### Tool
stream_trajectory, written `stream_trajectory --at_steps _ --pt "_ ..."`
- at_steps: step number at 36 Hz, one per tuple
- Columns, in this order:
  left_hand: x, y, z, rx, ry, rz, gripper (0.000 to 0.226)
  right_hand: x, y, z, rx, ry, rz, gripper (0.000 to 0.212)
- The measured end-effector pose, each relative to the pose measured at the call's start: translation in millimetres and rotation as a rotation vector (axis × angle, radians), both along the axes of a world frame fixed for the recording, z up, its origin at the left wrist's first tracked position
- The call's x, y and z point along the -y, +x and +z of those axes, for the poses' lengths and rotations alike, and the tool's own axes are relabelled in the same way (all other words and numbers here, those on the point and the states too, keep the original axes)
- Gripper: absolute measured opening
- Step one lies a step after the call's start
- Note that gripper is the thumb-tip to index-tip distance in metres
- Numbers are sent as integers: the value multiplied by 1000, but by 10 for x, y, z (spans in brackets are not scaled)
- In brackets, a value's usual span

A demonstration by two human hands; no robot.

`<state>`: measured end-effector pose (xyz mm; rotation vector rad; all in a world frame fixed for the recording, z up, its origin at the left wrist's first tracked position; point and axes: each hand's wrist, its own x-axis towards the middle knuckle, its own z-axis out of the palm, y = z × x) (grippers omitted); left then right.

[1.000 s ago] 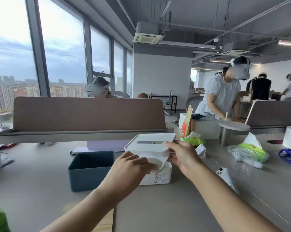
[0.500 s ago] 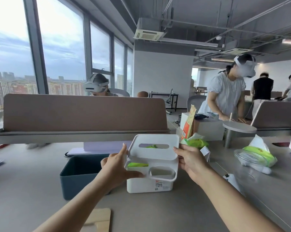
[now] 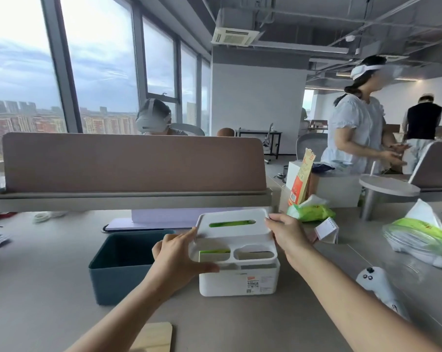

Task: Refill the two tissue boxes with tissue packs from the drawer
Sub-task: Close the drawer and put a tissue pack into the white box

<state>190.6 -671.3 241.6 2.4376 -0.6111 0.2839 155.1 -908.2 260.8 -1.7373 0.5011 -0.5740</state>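
Note:
A white tissue box stands on the desk in front of me. Its white lid, with a slot and two front compartments, sits on top, slightly raised at the front. Green tissue packaging shows through the slot and the left compartment. My left hand grips the lid's left front corner. My right hand holds its right edge. A dark teal box stands open and empty-looking just left of the white one. A wooden lid lies at the near edge.
An opened green tissue pack lies behind the white box, another green pack at the right. A white controller rests right of my forearm. A small desk calendar and brown divider stand behind. People work nearby.
The white lid has come down from a tilted, lifted position onto the white box. Both hands stayed on it, and the view has moved closer.

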Motion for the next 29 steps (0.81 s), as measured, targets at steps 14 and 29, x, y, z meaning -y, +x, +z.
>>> stream_trajectory --at_steps 14,29 --pt "135 50 -75 62 176 21 87 101 45 -218 -236 -143 -35 29" --pt "138 80 -79 92 258 31 88 195 63 -351 -164 -78 102 44"
